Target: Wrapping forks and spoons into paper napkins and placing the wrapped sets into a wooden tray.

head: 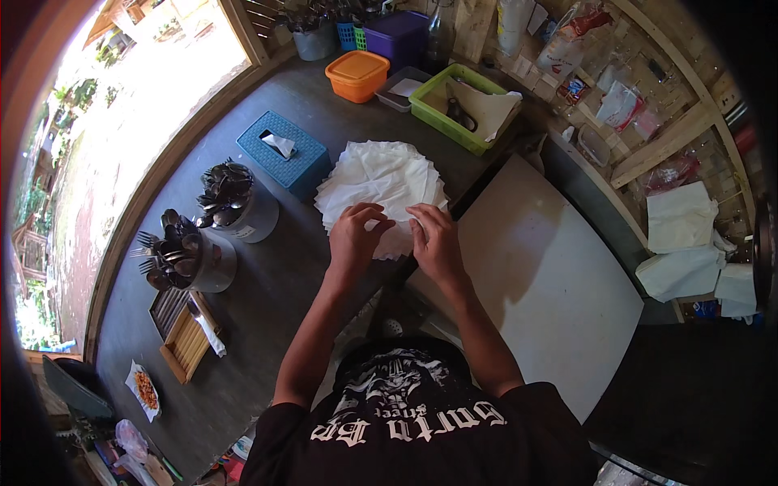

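Note:
A round stack of thin white paper sheets [386, 176] lies on the dark table before me. My left hand [358, 234] is at the stack's near left edge, thumb and fingers bent towards each other. Across from it, my right hand [433, 237] is at the near right edge, its fingertips close together at the paper. The near edge of the top sheet seems to lie between both hands; whether the fingertips pinch it cannot be told. Beyond the stack, to the left, stands a blue woven-pattern tissue box [282, 152] with a tissue sticking out.
Two grey tubs of spoons and forks [252, 212] [216, 264] stand left, near a slatted wooden tray [185, 346] with wrapped cutlery. A paper of food [146, 392] lies farther left. At the back are an orange container [357, 78] and a green tray [437, 121] with scissors. A white board [547, 273] extends right.

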Demonstrator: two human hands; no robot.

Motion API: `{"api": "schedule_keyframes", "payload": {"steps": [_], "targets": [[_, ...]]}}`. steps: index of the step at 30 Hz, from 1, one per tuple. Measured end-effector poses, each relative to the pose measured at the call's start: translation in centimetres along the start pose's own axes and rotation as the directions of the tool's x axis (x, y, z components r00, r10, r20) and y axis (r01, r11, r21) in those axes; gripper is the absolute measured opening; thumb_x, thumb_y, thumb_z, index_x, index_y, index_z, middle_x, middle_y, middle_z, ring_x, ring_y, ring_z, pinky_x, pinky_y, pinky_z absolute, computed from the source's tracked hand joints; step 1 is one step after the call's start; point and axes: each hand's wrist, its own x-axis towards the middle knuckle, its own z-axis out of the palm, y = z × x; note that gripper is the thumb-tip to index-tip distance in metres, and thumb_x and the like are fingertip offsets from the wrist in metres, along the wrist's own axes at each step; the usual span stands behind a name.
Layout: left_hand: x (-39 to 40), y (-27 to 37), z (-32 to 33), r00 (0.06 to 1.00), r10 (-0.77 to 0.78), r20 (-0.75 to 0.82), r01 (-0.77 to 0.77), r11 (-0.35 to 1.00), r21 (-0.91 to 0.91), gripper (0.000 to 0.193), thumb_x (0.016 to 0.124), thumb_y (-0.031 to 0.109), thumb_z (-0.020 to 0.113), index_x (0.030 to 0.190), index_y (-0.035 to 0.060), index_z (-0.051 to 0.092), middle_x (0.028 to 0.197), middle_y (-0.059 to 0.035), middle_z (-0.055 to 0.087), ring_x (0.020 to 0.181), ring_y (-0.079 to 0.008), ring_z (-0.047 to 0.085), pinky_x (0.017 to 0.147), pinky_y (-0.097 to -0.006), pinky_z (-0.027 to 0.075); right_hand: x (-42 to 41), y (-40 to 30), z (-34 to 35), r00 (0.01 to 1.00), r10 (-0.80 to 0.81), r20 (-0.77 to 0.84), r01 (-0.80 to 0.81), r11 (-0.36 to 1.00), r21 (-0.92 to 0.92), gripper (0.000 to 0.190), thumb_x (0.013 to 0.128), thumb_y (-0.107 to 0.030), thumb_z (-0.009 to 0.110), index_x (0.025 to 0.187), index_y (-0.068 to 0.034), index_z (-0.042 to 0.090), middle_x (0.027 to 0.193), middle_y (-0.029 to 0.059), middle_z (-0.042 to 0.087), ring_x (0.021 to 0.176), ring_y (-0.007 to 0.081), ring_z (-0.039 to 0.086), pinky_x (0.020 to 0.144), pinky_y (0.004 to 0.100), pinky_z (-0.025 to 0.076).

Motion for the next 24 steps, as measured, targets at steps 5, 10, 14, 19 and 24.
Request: {"api": "schedule_keyframes", "payload": {"steps": [5, 10, 14, 19, 24], "targets": [[0.1, -0.1, -0.4, 1.0, 0.023, 0.0, -0.023, 0.999, 0.044, 0.019, 0.078, 0.014, 0.085, 0.092, 0.0037, 0.077, 0.108, -0.0099, 0.076, 0.102, -0.0295, 0.071, 0.088, -0.0384, 0.056, 1.5, -0.6, -0.4, 0.994, -0.102, 0.035, 0.106, 0.988, -0.112, 0.023, 0.085, -0.005, 0.071, 0.108, -0.009, 0.072, 0.115, 0.0074, 0.069, 0.104, 0.0317, 0.063, 0.092, 0.0444, 0.049], [-0.1, 1.4, -1.7, 1.0, -0.008, 0.021, 0.008, 1.0, 0.003, 0.042, 0.076, 0.018, 0.086, 0.115, 0.0091, 0.073, 0.128, -0.0106, 0.068, 0.112, -0.0316, 0.067, 0.094, -0.0405, 0.054, 2.8, -0.7, -0.7, 0.997, -0.05, -0.064, 0.051, 0.999, 0.01, 0.019, 0.083, 0.001, 0.071, 0.1, -0.007, 0.07, 0.107, 0.009, 0.071, 0.097, 0.0311, 0.065, 0.091, 0.0416, 0.049], [0.8, 3.9, -2.7, 0.996, -0.089, 0.01, 0.09, 0.993, -0.08, 0.052, 0.08, 0.007, 0.082, 0.13, 0.0075, 0.067, 0.144, -0.0133, 0.058, 0.119, -0.0319, 0.066, 0.088, -0.0412, 0.058, 3.1, -1.5, -1.0, 0.993, -0.067, -0.097, 0.076, 0.992, 0.099, 0.02, 0.084, 0.004, 0.068, 0.102, -0.006, 0.07, 0.109, 0.0103, 0.07, 0.096, 0.0319, 0.067, 0.086, 0.0408, 0.052], [1.0, 0.9, -2.8, 1.0, 0.019, 0.0, -0.019, 0.999, -0.049, 0.045, 0.081, -0.009, 0.069, 0.122, 0.0075, 0.072, 0.136, -0.0145, 0.065, 0.121, -0.0336, 0.065, 0.097, -0.0411, 0.055, 1.5, -3.6, -1.3, 0.998, -0.018, -0.056, 0.034, 0.954, 0.296, 0.034, 0.085, 0.01, 0.06, 0.115, -0.005, 0.065, 0.121, 0.0083, 0.069, 0.087, 0.0226, 0.069, 0.069, 0.0281, 0.053], [-0.4, 0.0, -3.5, 0.999, 0.05, -0.018, -0.051, 0.997, -0.052, 0.044, 0.076, -0.011, 0.065, 0.113, 0.0086, 0.075, 0.127, -0.0133, 0.07, 0.12, -0.0354, 0.065, 0.101, -0.0415, 0.054, 0.1, -4.2, -0.3, 0.992, 0.108, 0.06, -0.123, 0.921, 0.37, 0.05, 0.083, 0.007, 0.062, 0.132, -0.005, 0.059, 0.134, 0.0166, 0.06, 0.114, 0.0368, 0.064, 0.091, 0.0393, 0.055]]}}
